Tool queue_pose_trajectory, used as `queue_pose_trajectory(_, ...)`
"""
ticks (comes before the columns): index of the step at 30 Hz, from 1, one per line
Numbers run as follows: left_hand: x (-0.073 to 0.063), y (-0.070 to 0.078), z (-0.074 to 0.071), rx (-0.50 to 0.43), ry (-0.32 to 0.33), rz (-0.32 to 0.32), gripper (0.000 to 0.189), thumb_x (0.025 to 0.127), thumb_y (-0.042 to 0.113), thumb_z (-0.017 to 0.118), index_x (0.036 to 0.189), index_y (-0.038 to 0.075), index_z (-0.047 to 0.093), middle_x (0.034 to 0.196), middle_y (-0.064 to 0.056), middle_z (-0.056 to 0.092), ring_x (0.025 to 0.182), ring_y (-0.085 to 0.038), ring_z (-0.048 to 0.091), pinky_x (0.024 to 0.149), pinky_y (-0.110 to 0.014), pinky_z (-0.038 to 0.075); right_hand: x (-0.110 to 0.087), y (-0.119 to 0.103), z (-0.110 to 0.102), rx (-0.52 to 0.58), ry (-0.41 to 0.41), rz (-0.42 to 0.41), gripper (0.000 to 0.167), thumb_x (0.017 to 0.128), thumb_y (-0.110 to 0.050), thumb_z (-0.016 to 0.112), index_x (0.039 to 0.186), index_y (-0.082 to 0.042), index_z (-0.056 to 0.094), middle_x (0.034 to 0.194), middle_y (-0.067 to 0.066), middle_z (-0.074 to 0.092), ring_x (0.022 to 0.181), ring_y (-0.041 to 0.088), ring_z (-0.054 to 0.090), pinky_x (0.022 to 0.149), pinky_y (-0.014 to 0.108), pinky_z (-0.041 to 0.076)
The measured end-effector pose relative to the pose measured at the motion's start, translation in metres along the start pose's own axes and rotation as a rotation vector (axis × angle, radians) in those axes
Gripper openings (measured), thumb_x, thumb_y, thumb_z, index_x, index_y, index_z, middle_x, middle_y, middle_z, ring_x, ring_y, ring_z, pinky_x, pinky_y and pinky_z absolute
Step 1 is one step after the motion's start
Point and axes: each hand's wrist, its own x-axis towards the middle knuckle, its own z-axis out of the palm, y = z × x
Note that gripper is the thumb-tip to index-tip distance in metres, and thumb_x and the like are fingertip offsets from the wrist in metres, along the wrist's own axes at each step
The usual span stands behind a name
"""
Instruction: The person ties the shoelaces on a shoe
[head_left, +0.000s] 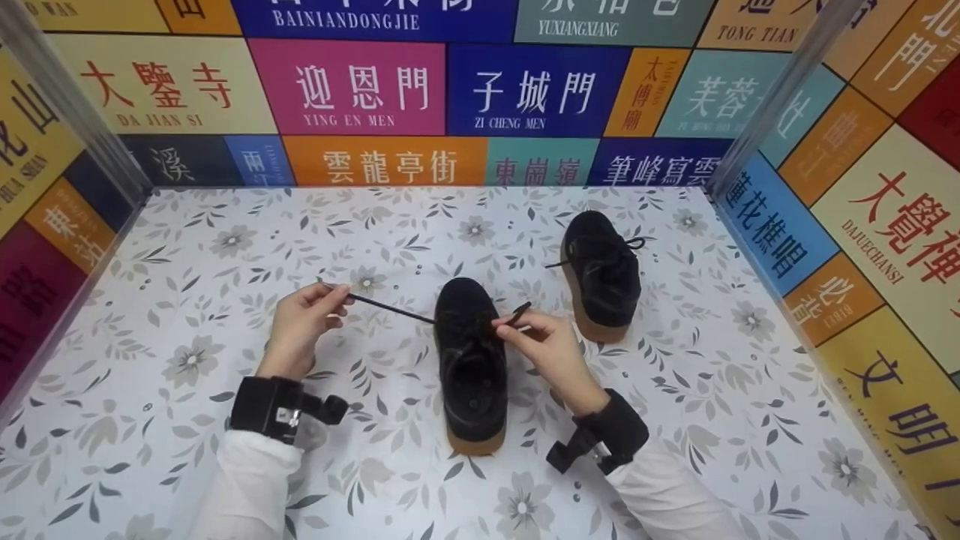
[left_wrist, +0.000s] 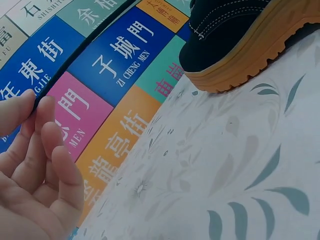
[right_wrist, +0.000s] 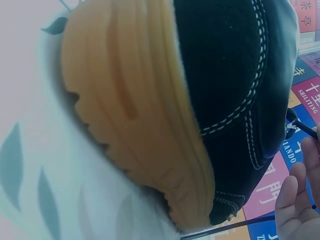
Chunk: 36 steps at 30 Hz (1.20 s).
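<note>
A black shoe (head_left: 463,300) with a tan rubber sole stands upright on the table between my hands, its toe pointing away. My left hand (head_left: 304,322) pinches one end of its black shoelace (head_left: 394,307) between thumb and fingertips. That lace runs in a straight line from the shoe's front out to the left. At the shoe's right side, my right hand (head_left: 551,345) pinches the other lace, whose tip (head_left: 521,309) sticks up past the fingers. White stitching on the shoe's side (right_wrist: 225,65) shows in the right wrist view.
A second black shoe (head_left: 604,277) stands farther back on the right, its laces hanging loose. The table (head_left: 360,480) has a white floral covering. Colourful panels (head_left: 360,90) with writing wall in the back and both sides.
</note>
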Motion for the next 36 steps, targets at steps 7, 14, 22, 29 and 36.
queue_pose_trajectory(7,0.001,-0.002,-0.011,-0.011,0.024,-0.047,0.017,0.098,0.024,0.067,0.094,0.008,0.065,0.080,0.008,0.070,0.078,-0.009,0.062,0.070,-0.021,0.055,-0.006,0.006,-0.006,-0.017,-0.006,-0.006,0.014,0.088,-0.006,0.076,0.099,0.003,0.077,0.103,0.018,0.077,0.081,0.006,0.069,0.071,0.018,0.055)
queue_pose_trajectory(14,-0.001,-0.005,-0.024,0.039,0.047,-0.052,0.019,0.099,0.024,0.065,0.092,0.007,0.064,0.079,0.009,0.070,0.076,-0.008,0.062,0.068,-0.020,0.055,-0.010,0.014,-0.011,-0.078,-0.010,0.006,0.013,0.088,-0.011,0.077,0.097,-0.002,0.079,0.102,0.015,0.077,0.073,0.005,0.066,0.049,0.025,0.054)
queue_pose_trajectory(22,-0.002,-0.013,-0.032,0.230,0.093,-0.055,0.021,0.102,0.020,0.061,0.098,-0.001,0.063,0.072,0.013,0.066,0.069,-0.005,0.061,0.060,-0.018,0.050,-0.013,0.019,-0.014,-0.094,-0.006,-0.008,0.010,0.088,-0.008,0.077,0.094,0.000,0.078,0.096,0.019,0.077,0.072,0.006,0.067,0.054,0.029,0.058)
queue_pose_trajectory(29,-0.005,-0.020,-0.038,0.449,0.104,-0.048,0.021,0.101,0.016,0.060,0.100,-0.004,0.065,0.068,0.013,0.064,0.069,-0.004,0.058,0.067,-0.017,0.045,-0.014,0.017,-0.015,-0.099,0.013,0.004,0.010,0.087,-0.008,0.077,0.092,0.001,0.078,0.094,0.020,0.076,0.067,0.007,0.065,0.056,0.031,0.059)
queue_pose_trajectory(36,-0.010,-0.021,-0.044,0.530,0.123,-0.091,0.025,0.102,0.019,0.058,0.099,-0.004,0.068,0.075,0.005,0.067,0.076,-0.010,0.056,0.070,-0.018,0.044,-0.018,0.017,-0.013,-0.094,0.058,-0.028,0.007,0.087,-0.003,0.076,0.092,0.002,0.078,0.093,0.022,0.076,0.064,0.010,0.065,0.055,0.034,0.060)
